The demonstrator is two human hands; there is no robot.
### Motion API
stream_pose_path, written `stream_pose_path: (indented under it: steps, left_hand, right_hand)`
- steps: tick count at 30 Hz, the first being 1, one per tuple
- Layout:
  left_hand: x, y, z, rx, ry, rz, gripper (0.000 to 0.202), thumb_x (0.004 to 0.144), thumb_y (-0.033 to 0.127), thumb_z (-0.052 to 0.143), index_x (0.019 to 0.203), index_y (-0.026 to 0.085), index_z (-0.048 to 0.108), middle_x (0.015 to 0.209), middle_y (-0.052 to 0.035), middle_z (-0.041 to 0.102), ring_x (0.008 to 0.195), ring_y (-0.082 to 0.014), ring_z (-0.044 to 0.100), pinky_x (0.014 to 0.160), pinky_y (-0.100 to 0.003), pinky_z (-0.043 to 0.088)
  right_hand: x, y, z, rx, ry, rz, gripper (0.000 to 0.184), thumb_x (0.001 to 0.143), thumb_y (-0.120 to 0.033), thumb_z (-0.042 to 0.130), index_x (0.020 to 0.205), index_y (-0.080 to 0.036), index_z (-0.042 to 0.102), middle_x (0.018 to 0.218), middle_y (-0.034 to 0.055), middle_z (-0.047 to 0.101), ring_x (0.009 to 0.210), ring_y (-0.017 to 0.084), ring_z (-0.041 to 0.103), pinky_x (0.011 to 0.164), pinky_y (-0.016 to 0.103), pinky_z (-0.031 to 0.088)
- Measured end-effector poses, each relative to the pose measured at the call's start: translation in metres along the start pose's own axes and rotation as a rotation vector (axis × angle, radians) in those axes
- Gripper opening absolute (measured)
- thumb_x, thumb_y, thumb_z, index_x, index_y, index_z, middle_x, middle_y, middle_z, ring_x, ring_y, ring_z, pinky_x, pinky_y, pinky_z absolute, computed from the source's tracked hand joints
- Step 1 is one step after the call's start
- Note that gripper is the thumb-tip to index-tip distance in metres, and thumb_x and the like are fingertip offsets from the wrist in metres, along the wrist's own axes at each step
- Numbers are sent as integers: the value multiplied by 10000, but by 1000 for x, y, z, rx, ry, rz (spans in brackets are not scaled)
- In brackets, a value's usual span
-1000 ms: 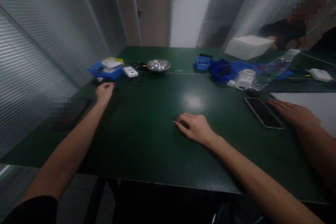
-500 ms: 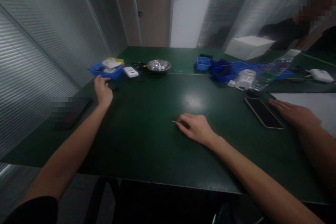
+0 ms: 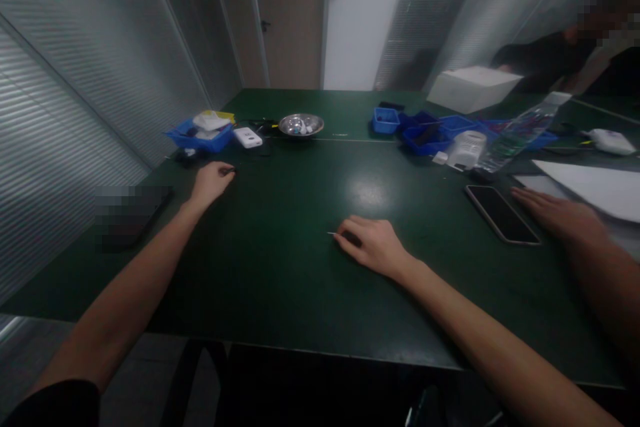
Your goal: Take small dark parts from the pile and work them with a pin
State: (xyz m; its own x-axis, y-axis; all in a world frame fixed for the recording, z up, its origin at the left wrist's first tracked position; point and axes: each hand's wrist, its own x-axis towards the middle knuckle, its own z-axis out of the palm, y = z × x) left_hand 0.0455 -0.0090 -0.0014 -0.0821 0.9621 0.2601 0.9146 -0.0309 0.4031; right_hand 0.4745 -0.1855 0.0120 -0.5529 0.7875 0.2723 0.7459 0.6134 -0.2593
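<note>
My left hand [image 3: 211, 181] rests on the green table [image 3: 280, 267] at the left, fingers curled round a small dark object [image 3: 229, 171] that I cannot make out. It lies a little in front of a blue tray [image 3: 200, 135] holding white items. My right hand [image 3: 373, 243] lies at the table's middle, fingers pinched on a thin pale pin-like piece [image 3: 332, 233] that pokes out to the left.
Another person's hand [image 3: 557, 215] lies flat at the right beside a black phone [image 3: 501, 213]; a white sheet [image 3: 590, 183] is lifted there. At the back are a metal bowl [image 3: 301, 125], a white device [image 3: 248, 137], blue trays [image 3: 425, 130], a plastic bottle [image 3: 520, 130] and a white box [image 3: 473, 89].
My left hand reached to the blue tray, then came back toward me and to the right, closed on a small dark object. The white sheet at the right has lifted. My right hand stayed put.
</note>
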Motion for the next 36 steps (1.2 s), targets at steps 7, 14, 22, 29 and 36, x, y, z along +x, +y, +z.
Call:
stream_pose_path:
  steps: [7, 14, 22, 29, 36]
  left_hand:
    - [-64, 114, 14, -416, -545, 455, 287, 866, 406, 713, 1106, 253, 756, 990, -57, 723, 851, -215, 651, 725, -333, 495]
    - [-123, 167, 28, -557, -562, 710, 203, 887, 306, 714, 1079, 249, 741, 1019, -51, 698, 878, -199, 621, 769, -333, 487]
    - [-132, 169, 30, -556, -543, 749, 187, 908, 266, 696, 1091, 241, 725, 1020, -49, 681, 914, -203, 608, 794, -336, 483]
    - [-132, 171, 30, -541, -549, 788, 177, 926, 256, 680, 1097, 236, 717, 1013, -46, 680, 919, -204, 601, 816, -344, 472]
    - [-131, 173, 32, -535, -563, 808, 173, 936, 273, 676, 1095, 214, 711, 1003, -54, 679, 942, -213, 603, 838, -348, 470]
  right_hand:
    - [-5, 0, -2, -33, 43, 6, 298, 1056, -398, 446, 995, -216, 674, 904, 33, 695, 717, 142, 595, 594, 269, 319]
    - [-6, 6, -1, -19, 6, 17, 287, 1054, -386, 452, 1006, -221, 682, 900, 30, 709, 713, 141, 611, 610, 269, 338]
    - [-3, 5, 0, -25, -5, 9, 278, 1046, -387, 473, 991, -221, 689, 868, 21, 698, 684, 134, 600, 602, 267, 338]
    - [-3, 5, 1, -14, 0, 10, 288, 1047, -379, 477, 971, -215, 701, 864, 25, 698, 693, 136, 616, 605, 266, 352]
    - [4, -2, 4, 90, 51, -17, 314, 1072, -389, 453, 1001, -201, 693, 908, 35, 702, 725, 129, 620, 644, 247, 388]
